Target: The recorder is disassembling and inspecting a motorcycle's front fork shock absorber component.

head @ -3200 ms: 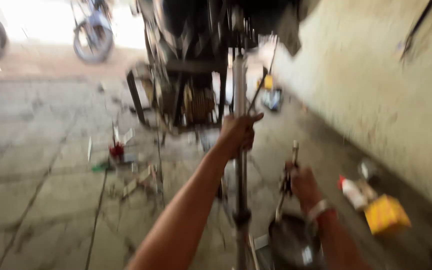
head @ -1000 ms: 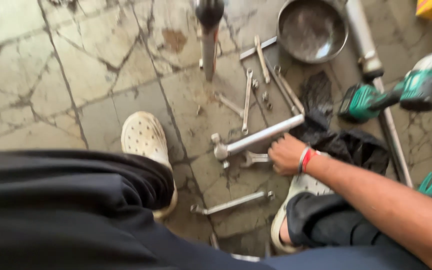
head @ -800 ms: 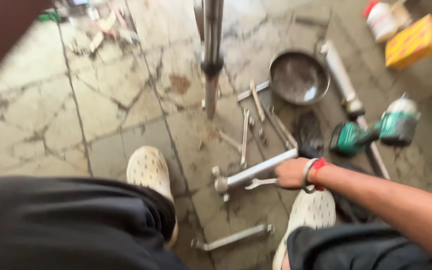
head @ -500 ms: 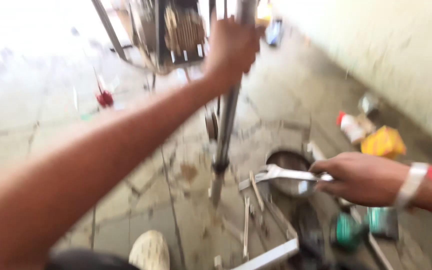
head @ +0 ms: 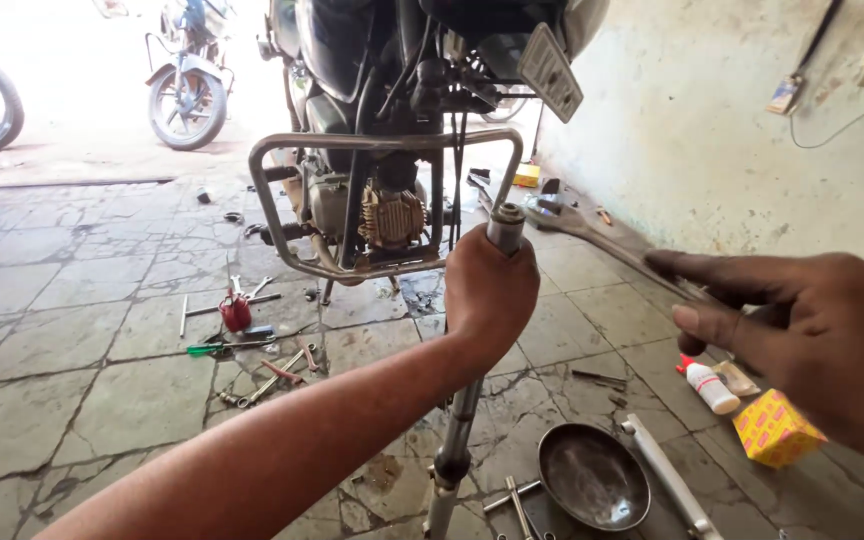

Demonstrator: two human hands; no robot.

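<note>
We are gripping the long steel fork tube (head: 479, 330) near its capped top with our left hand (head: 489, 290), fingers wrapped tight, keeping it upright with its foot on the stone floor (head: 72, 360). To the right, our right hand (head: 802, 340) is pinching the handle of a large grey open-ended spanner (head: 592, 232), its head reaching toward the tube's cap. We judge a steady, vertical tube and a squarely seated spanner matter most. Below the right hand, a round dark metal pan (head: 592, 475) is sitting on the floor.
</note>
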